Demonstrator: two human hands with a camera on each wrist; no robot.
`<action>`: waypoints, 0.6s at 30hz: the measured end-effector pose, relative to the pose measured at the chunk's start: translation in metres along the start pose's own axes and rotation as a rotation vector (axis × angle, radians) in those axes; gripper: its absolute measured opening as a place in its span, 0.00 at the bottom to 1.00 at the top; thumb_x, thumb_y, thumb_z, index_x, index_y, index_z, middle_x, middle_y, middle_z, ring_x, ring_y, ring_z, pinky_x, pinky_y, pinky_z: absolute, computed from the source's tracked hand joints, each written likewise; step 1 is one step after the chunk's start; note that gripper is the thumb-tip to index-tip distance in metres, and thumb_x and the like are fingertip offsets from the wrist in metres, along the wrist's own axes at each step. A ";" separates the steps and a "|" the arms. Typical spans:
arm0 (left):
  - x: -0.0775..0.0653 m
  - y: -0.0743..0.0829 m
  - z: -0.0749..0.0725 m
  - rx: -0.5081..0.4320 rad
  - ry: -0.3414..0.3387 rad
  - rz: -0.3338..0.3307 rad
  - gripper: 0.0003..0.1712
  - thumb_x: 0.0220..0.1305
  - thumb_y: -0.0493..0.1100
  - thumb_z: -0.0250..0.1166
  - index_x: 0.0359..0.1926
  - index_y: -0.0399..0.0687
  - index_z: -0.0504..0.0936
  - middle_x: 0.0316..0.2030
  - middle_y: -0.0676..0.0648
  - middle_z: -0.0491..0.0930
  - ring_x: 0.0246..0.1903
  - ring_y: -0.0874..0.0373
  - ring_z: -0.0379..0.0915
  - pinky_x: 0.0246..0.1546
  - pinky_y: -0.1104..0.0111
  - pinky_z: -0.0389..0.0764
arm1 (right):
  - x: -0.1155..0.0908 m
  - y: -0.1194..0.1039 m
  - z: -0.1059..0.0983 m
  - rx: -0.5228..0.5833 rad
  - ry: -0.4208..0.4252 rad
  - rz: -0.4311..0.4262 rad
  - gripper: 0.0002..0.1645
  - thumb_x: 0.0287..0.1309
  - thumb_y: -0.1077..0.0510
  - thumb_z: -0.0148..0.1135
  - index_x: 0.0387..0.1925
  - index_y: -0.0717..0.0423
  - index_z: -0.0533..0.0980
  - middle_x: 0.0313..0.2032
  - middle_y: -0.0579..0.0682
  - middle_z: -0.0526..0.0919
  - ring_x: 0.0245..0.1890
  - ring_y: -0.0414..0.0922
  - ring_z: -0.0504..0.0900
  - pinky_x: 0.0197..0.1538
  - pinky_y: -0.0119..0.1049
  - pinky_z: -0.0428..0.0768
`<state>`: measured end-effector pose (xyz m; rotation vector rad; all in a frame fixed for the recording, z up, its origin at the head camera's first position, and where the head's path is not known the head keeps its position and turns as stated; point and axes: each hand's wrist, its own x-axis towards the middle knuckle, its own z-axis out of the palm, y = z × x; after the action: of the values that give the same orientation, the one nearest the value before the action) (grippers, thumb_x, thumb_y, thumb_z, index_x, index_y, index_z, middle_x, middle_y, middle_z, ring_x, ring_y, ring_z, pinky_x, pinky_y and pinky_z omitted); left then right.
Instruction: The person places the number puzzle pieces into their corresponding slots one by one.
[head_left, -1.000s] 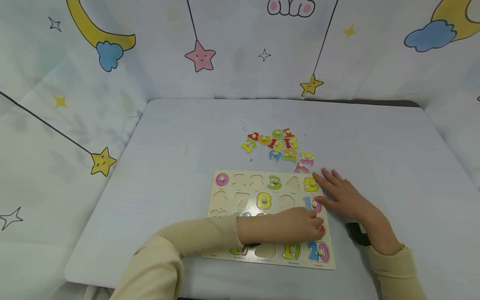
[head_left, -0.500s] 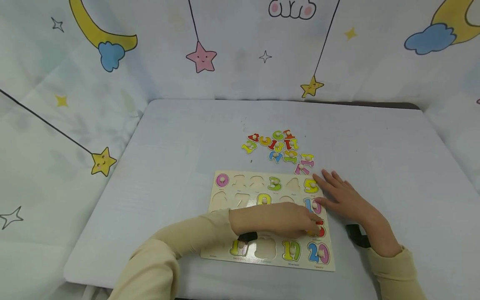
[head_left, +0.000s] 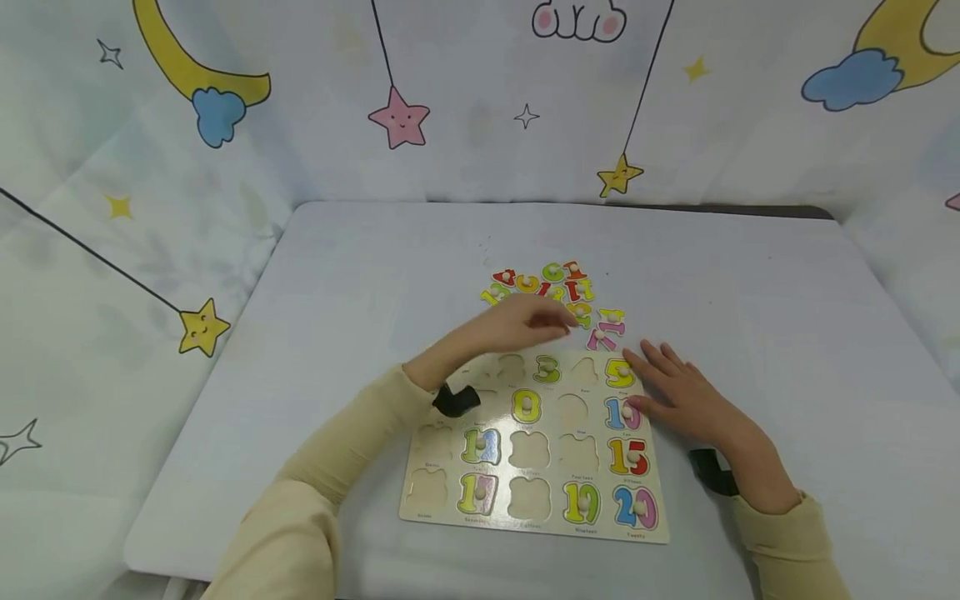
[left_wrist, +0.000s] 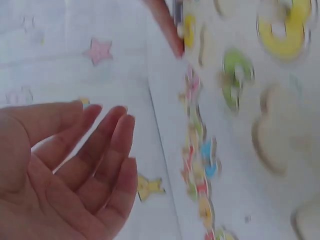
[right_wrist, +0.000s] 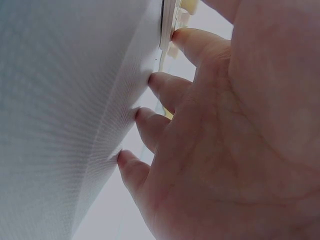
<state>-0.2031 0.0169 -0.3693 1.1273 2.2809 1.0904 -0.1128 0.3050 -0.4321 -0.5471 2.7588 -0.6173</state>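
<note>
A wooden number puzzle board (head_left: 495, 425) lies on the table, with some recesses filled by knobbed numbers and others bare. The 15 piece (head_left: 628, 457) sits in its recess on the right side. Over the board's back edge hovers my left hand (head_left: 517, 323), its fingers loosely bent with nothing in them, as the left wrist view also shows (left_wrist: 75, 160). Just beyond its fingertips lie loose number pieces (head_left: 579, 290). My right hand (head_left: 686, 400) is spread at the board's right edge, thumb by the 10 piece (head_left: 622, 412) and fingertips on the table and board corner.
The white table (head_left: 360, 275) runs back to a patterned cloth wall (head_left: 465, 67) with stars and moons. A pink 7-like piece (head_left: 602, 337) lies close behind the board. Dark wrist straps (head_left: 456, 402) show on both arms.
My left hand has left the 15 piece, which is now uncovered in its recess, and moved back and left toward the loose pieces. My right hand has stayed at the board's edge.
</note>
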 end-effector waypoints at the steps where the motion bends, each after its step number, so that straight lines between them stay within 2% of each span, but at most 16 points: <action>1: 0.001 -0.006 -0.007 -0.016 0.047 -0.032 0.13 0.67 0.38 0.58 0.50 0.41 0.80 0.43 0.49 0.80 0.41 0.63 0.75 0.42 0.74 0.72 | 0.000 0.000 0.000 -0.001 0.001 -0.002 0.46 0.60 0.39 0.56 0.71 0.53 0.52 0.70 0.63 0.45 0.68 0.62 0.36 0.61 0.64 0.39; 4: 0.003 -0.024 -0.024 -0.056 0.156 -0.129 0.12 0.66 0.38 0.59 0.49 0.40 0.80 0.40 0.47 0.81 0.39 0.56 0.77 0.37 0.71 0.73 | 0.000 0.000 0.000 -0.002 0.006 -0.001 0.46 0.59 0.39 0.56 0.71 0.54 0.52 0.70 0.63 0.45 0.68 0.63 0.37 0.61 0.64 0.40; 8: 0.006 -0.046 -0.038 -0.084 0.257 -0.259 0.13 0.65 0.38 0.59 0.48 0.38 0.80 0.39 0.43 0.81 0.38 0.49 0.77 0.34 0.67 0.73 | -0.001 -0.001 0.000 -0.004 0.005 0.003 0.46 0.59 0.39 0.57 0.71 0.54 0.52 0.70 0.63 0.45 0.68 0.63 0.37 0.61 0.64 0.40; 13: 0.009 -0.070 -0.046 0.013 0.367 -0.427 0.13 0.65 0.42 0.59 0.48 0.42 0.81 0.39 0.46 0.79 0.38 0.53 0.74 0.36 0.66 0.72 | 0.000 -0.001 0.000 0.004 0.003 0.003 0.46 0.60 0.39 0.57 0.71 0.54 0.52 0.70 0.63 0.45 0.68 0.63 0.36 0.61 0.64 0.40; 18: 0.012 -0.087 -0.048 0.097 0.405 -0.545 0.13 0.64 0.45 0.61 0.46 0.44 0.81 0.38 0.46 0.78 0.35 0.54 0.72 0.34 0.65 0.71 | 0.000 0.000 0.001 -0.001 0.003 0.006 0.46 0.59 0.39 0.57 0.71 0.54 0.52 0.70 0.63 0.45 0.68 0.62 0.36 0.61 0.64 0.40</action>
<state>-0.2834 -0.0298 -0.4066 0.2741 2.7361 1.0522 -0.1122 0.3045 -0.4331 -0.5381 2.7622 -0.6159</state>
